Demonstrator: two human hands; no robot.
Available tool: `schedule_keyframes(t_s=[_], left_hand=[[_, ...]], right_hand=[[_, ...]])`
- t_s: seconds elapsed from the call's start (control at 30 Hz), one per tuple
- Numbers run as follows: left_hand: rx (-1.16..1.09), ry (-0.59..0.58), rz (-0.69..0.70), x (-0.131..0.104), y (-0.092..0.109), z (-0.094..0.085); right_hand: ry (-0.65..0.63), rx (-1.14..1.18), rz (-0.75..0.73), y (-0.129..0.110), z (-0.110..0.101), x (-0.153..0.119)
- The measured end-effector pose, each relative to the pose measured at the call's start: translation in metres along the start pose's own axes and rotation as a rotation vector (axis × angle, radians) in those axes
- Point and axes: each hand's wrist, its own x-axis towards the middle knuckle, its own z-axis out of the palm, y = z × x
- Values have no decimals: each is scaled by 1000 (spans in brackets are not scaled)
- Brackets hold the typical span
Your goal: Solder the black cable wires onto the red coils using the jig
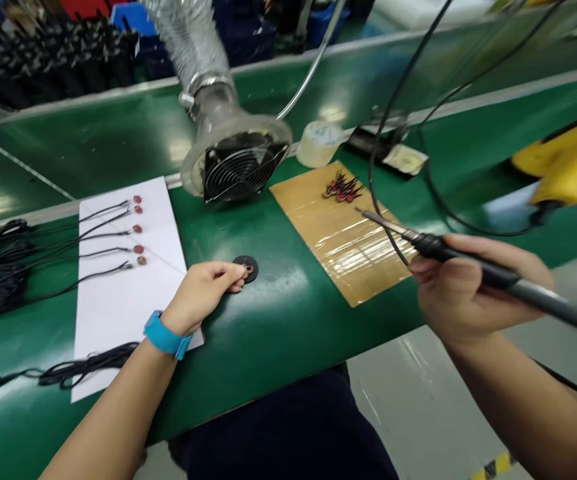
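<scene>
My left hand (213, 283), with a blue band at the wrist, pinches a small copper-coloured part (250, 269) at the round black disc (253, 260) on the green bench. The fingertips partly cover both, so the part's exact kind is unclear. In my right hand (468, 287) is a soldering iron (433, 247), gripped like a pen and raised over the bench's front edge. Its metal tip points left, above a brown sheet (338, 247). A small heap of red and black parts (343, 188) lies on that sheet.
A fume extractor (238, 163) hangs over the bench's middle. Black cables (103, 233) lead onto a white board (118, 300) beside several small reddish parts (138, 229). Behind are a tape roll (318, 147) and black holder (378, 147); a yellow tool (563, 167) stands right.
</scene>
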Motion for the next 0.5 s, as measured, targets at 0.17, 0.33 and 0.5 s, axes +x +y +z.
schedule_keyframes(t_s=[0.17,0.33,0.5], left_hand=[[30,18,-5,-3,7,1],[134,75,92,-8,6,0],[241,202,233,-13,-2,4]], right_hand=[[271,83,189,58,-35,76],[65,34,471,139,-39,130],[-187,-40,422,189,-15,162]])
